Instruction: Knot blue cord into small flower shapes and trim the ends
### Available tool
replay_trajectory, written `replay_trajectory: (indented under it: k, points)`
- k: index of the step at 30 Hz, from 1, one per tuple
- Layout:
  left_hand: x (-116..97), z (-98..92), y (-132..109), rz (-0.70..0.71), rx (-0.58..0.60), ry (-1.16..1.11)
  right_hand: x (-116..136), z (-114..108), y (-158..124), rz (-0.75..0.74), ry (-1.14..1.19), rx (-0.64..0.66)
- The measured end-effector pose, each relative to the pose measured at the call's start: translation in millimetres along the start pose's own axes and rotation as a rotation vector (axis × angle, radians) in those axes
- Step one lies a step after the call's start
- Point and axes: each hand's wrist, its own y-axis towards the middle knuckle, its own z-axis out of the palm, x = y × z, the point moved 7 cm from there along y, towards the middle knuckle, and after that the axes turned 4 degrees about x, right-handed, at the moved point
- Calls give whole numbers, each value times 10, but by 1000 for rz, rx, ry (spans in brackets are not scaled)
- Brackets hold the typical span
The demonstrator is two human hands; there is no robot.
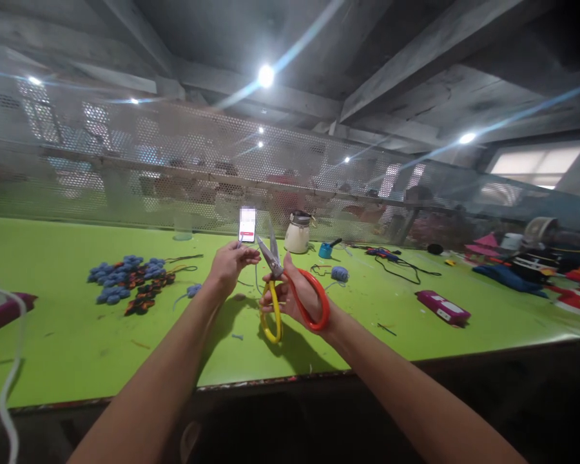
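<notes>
My right hand (294, 293) holds a pair of scissors (274, 265) with one red and one yellow handle loop. Their metal blades stand apart and point up, away from me. Just left of the blades, my left hand (231, 265) is closed in a pinch. A thin blue-grey yarn strand (256, 276) hangs below its fingertips; the pinched part is too small to see clearly. On the left lie several blue crocheted flower pieces (113, 274) and dark orange-and-black ones (145, 296). A small blue piece (193, 290) with a yarn tail rests near my left wrist.
Behind my hands, a lit phone (247, 224) stands near a cream jug (298, 233). A small blue pot (325, 250), a blue yarn ball (339, 274), dark cords (406, 270) and a purple box (443, 307) sit to the right on the green table (367, 341). A perforated screen (212, 174) borders the back.
</notes>
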Motion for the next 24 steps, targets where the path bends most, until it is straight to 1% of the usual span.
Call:
replay_trajectory:
  k: [5, 9, 12, 15, 17, 20, 22, 24]
  points:
    - [2, -10, 16, 24, -17, -14, 66, 57, -74, 4, 20, -19]
    - [-18, -17, 1, 35, -42, -21, 75, 112, -72, 17, 43, 3]
    - [-13, -37, -4, 34, -62, -19, 101, 71, -6, 11, 18, -18]
    - [7, -53, 7, 7, -81, -7, 177, -30, 60, -31, -57, -57]
    - [23, -80, 21, -34, -100, 14, 222, -131, 81, -56, -148, -99]
    - [16, -176, 39, -95, -153, 68, 277, -347, 89, -108, -348, -202]
    - [-22, -272, 42, -115, -206, 114, 323, -521, 94, -151, -593, -299]
    - [-68, -368, 41, -130, -257, 157, 377, -692, 105, -186, -910, -411]
